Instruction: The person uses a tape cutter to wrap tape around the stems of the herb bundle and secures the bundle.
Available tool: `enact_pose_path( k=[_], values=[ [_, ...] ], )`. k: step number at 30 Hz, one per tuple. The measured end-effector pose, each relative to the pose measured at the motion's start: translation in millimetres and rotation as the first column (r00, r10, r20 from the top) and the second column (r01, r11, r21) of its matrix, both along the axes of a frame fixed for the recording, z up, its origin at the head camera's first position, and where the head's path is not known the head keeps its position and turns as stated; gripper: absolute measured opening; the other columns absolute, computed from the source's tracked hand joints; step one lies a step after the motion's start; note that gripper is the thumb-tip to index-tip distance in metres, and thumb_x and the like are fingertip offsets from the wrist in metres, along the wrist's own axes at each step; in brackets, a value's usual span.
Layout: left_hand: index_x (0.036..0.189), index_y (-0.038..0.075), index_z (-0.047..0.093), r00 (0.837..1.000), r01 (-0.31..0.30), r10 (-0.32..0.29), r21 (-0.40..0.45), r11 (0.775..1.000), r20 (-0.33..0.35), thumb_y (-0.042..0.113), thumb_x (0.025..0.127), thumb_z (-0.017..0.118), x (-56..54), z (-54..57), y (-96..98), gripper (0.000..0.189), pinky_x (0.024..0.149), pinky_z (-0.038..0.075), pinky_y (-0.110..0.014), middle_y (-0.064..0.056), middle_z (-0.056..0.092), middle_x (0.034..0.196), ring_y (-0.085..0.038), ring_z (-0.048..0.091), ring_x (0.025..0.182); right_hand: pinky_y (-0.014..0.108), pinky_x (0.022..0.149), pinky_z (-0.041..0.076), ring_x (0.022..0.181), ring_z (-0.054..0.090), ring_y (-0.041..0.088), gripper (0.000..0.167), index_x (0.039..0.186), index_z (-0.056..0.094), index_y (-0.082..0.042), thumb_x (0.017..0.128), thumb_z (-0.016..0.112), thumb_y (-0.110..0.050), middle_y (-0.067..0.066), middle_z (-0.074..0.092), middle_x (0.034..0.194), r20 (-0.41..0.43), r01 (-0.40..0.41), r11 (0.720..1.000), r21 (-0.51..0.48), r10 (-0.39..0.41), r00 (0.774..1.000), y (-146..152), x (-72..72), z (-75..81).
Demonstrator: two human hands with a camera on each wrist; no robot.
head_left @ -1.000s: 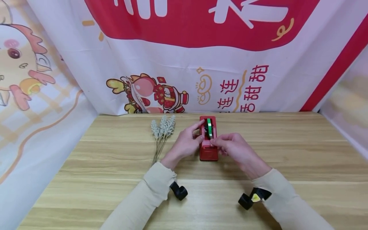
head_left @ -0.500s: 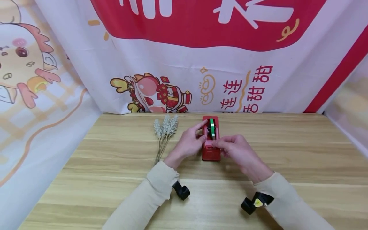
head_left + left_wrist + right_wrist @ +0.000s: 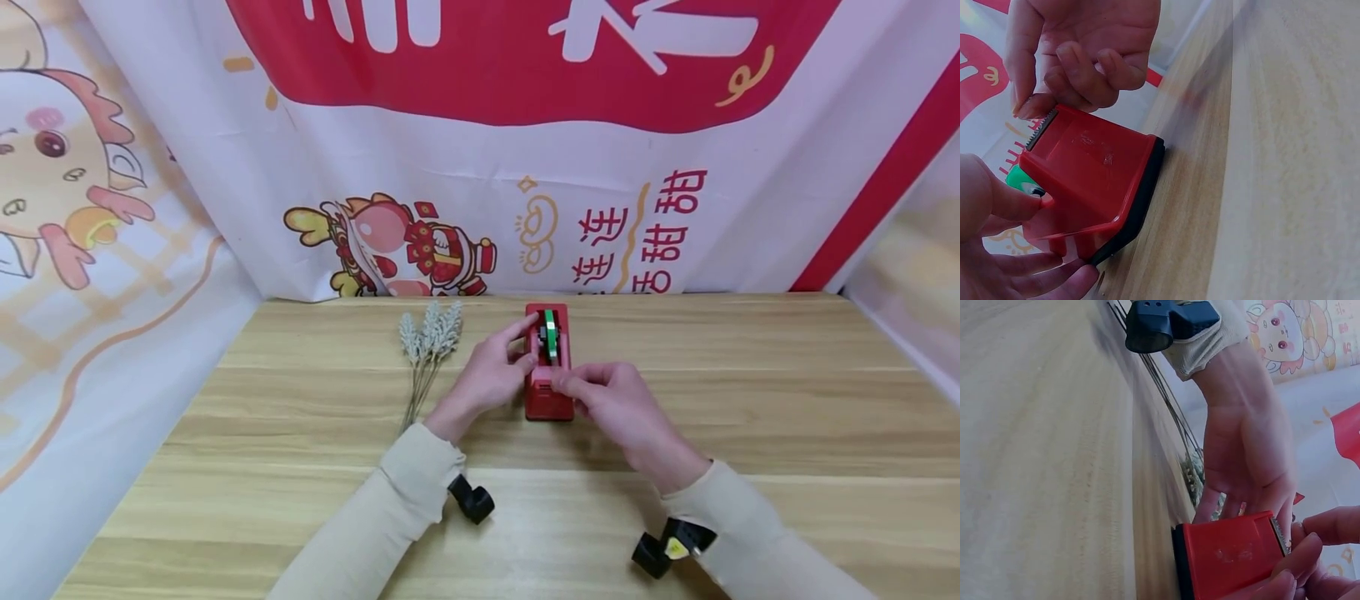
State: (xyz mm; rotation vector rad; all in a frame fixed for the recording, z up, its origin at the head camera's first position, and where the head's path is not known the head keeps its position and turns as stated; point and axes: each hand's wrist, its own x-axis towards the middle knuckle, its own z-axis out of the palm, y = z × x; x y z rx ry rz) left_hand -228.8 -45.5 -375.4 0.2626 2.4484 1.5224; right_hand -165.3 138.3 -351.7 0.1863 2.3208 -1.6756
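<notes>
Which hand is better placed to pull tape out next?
Likely the right hand: its pinched fingertips are at the serrated cutter. The left hand grips the side of the red tape dispenser by the green tape roll, so seems better suited to steadying.

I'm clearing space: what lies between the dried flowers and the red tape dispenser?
In the head view, the left hand, touching the red tape dispenser, then bare wooden tabletop up to the dried flowers.
</notes>
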Motion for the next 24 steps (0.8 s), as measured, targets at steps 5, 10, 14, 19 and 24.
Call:
enact_pose_path(
  k=[5, 10, 14, 19, 24],
  values=[
    [0.163, 0.039, 0.040, 1.000, 0.000, 0.000, -0.004, 1.000, -0.012, 0.011, 0.108, 0.058, -0.1, -1.7, 0.6, 0.064, 0.067, 0.054, -0.027, -0.001, 0.040, 0.172, -0.024, 0.070, 0.111, 0.028, 0.065, 0.040, 0.078, 0.050, 0.020, 0.035, 0.115, 0.076, -0.007, 0.105, 0.067, -0.039, 0.003, 0.058, 0.079, -0.002, 0.008, 1.000, 0.001, -0.008, 1.000, 0.6, 5.6, -1.0],
    [0.162, 0.039, 0.040, 1.000, -0.007, 0.006, -0.006, 1.000, -0.020, 0.012, 0.108, 0.058, 0.4, -2.4, 1.7, 0.064, 0.097, 0.056, -0.035, -0.002, 0.040, 0.171, -0.026, 0.056, 0.144, 0.029, 0.065, 0.040, 0.083, 0.051, 0.021, 0.035, 0.119, 0.076, -0.009, 0.105, 0.067, -0.040, 0.004, 0.061, 0.086, -0.003, 0.034, 0.999, 0.001, -0.034, 0.999, 1.1, 9.6, -3.1],
    [0.162, 0.040, 0.040, 1.000, -0.014, 0.014, -0.002, 1.000, -0.013, 0.012, 0.108, 0.059, 1.2, -1.7, 2.2, 0.064, 0.097, 0.058, -0.037, -0.006, 0.042, 0.170, -0.027, 0.058, 0.141, 0.030, 0.068, 0.041, 0.090, 0.053, 0.023, 0.034, 0.120, 0.075, -0.009, 0.105, 0.067, -0.039, 0.005, 0.062, 0.091, -0.001, 0.047, 0.999, -0.003, -0.047, 0.999, 2.1, 11.8, -5.0],
    [0.162, 0.040, 0.040, 1.000, -0.011, 0.011, 0.004, 1.000, -0.008, 0.013, 0.108, 0.059, 1.5, -1.1, 1.8, 0.064, 0.090, 0.058, -0.031, -0.006, 0.042, 0.170, -0.026, 0.060, 0.138, 0.030, 0.069, 0.042, 0.090, 0.053, 0.023, 0.032, 0.120, 0.075, -0.008, 0.106, 0.066, -0.035, 0.006, 0.063, 0.093, -0.021, 0.041, 0.999, -0.004, -0.041, 0.999, 2.9, 13.4, -7.2],
    [0.162, 0.041, 0.040, 1.000, -0.007, 0.007, 0.014, 1.000, -0.005, 0.013, 0.108, 0.058, 1.0, -2.1, 1.3, 0.064, 0.076, 0.057, -0.028, -0.004, 0.043, 0.170, -0.024, 0.065, 0.131, 0.029, 0.067, 0.043, 0.085, 0.053, 0.021, 0.027, 0.114, 0.076, -0.006, 0.105, 0.067, -0.030, 0.005, 0.064, 0.089, -0.047, 0.028, 1.000, -0.003, -0.028, 0.999, 2.8, 14.6, -8.6]
  ],
)
